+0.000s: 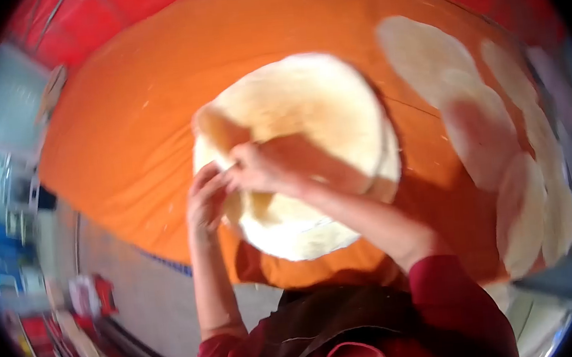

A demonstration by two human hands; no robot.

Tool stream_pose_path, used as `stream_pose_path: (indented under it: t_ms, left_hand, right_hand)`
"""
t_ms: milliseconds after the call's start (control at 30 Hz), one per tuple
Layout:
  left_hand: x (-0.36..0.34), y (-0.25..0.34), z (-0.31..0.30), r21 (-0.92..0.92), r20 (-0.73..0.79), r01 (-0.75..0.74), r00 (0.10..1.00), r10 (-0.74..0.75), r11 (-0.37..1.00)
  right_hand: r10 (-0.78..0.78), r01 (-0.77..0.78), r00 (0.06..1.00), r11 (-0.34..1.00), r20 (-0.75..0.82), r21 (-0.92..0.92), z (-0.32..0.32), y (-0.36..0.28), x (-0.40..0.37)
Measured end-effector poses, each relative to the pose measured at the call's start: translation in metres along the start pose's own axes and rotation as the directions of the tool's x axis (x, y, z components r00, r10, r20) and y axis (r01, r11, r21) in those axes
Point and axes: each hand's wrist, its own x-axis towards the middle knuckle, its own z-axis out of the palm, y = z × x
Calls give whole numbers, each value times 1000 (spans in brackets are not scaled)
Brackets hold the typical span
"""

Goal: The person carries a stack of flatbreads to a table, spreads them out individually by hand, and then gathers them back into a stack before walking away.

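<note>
A stack of large round flatbreads (320,107) lies in the middle of a table spread with orange cloth. At its left edge, one flatbread's rim is lifted and folded up, and both hands meet there. My left hand (207,197) is closed on that raised edge from the near left side. Beside it, my right hand (252,169) pinches the same edge, its forearm crossing over the stack. Blur and the overlap of the hands hide part of the fingertips.
Several thin flatbreads (479,127) lie overlapping along the right side of the orange cloth (125,124). Red material (109,24) borders the far side. Grey floor (131,273) and a red and white object (92,295) show at lower left.
</note>
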Motion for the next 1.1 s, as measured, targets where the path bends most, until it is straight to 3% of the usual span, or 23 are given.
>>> stream_pose_path:
  t_ms: [33,67,100,167,200,300,333,400,467,567,600,700,733,767,800,833,867,900,967,1000,1033,1067,1100]
  left_hand:
    - [-1,1,9,20,-55,-5,998,6,1000]
    - [1,0,11,-11,-96,-5,995,4,1000]
    - [1,0,16,66,-114,-16,993,24,998]
    - [5,-8,16,217,-127,-126,980,156,968]
    - [6,-10,20,212,-137,-129,978,160,969]
    - [9,-7,22,246,-144,-110,978,149,963]
    - [11,-6,22,261,-135,-105,980,144,960]
    - [11,-5,26,258,-127,-110,981,146,960]
    - [11,-3,30,262,-151,-85,980,128,961]
    - [16,-2,26,154,-155,-68,984,92,986]
    - [18,-3,24,98,-146,-63,986,77,993]
    - [21,-7,30,262,-167,-82,978,129,962]
    - [23,-9,31,327,-153,-68,980,124,942]
    - [25,-10,30,328,-164,-61,979,120,943]
    - [27,-10,29,328,-172,-54,978,116,943]
    - [29,-8,28,329,-180,-47,977,112,943]
    - [25,-1,33,207,-199,-27,977,69,978]
    - [26,0,19,72,-175,43,984,-30,997]
    - [23,5,37,43,-376,103,923,-80,994]
    - [31,2,34,251,-370,100,929,0,963]
    - [40,0,28,448,-334,73,938,91,891]
    - [45,-1,33,547,-385,90,910,155,832]
    - [64,-9,-9,579,-376,98,913,158,809]
  right_hand:
    - [230,-197,972,912,51,-361,-17,-59,-3]
    - [405,-389,910,908,87,-155,-20,-78,-3]
    - [389,-381,919,918,63,-114,-22,-79,-2]
    - [366,-331,926,904,91,-270,-25,-70,4]
    - [250,-225,968,903,21,-367,-23,-67,4]
    - [139,-121,990,838,-6,-532,-20,-71,3]
    - [187,-188,981,837,-54,-514,-20,-69,5]
    - [287,-276,957,945,39,-176,-27,-57,5]
    - [395,-408,910,906,122,108,-30,-60,3]
    - [459,-475,880,831,124,291,-36,-62,0]
    - [480,-485,873,833,87,266,-36,-63,1]
    - [538,-522,842,829,-32,202,-31,-64,5]
    - [380,-379,924,924,-33,42,-29,-64,8]
    - [113,-118,993,978,-39,-175,-32,-51,14]
    - [-157,150,988,913,12,-380,-36,-28,20]
    - [-53,68,997,942,54,-328,-36,-33,20]
    - [52,-23,994,959,95,-284,-37,-38,20]
    - [291,-298,953,951,90,83,-31,-42,16]
    - [256,-249,967,946,-10,207,-20,-40,6]
    - [349,-349,937,936,1,-44,-21,-32,13]
    - [20,26,997,837,79,-546,-23,-24,10]
    - [160,-127,987,775,-2,-619,-29,-88,-12]
    - [-53,-9,992,877,-114,-480,-18,-59,-9]
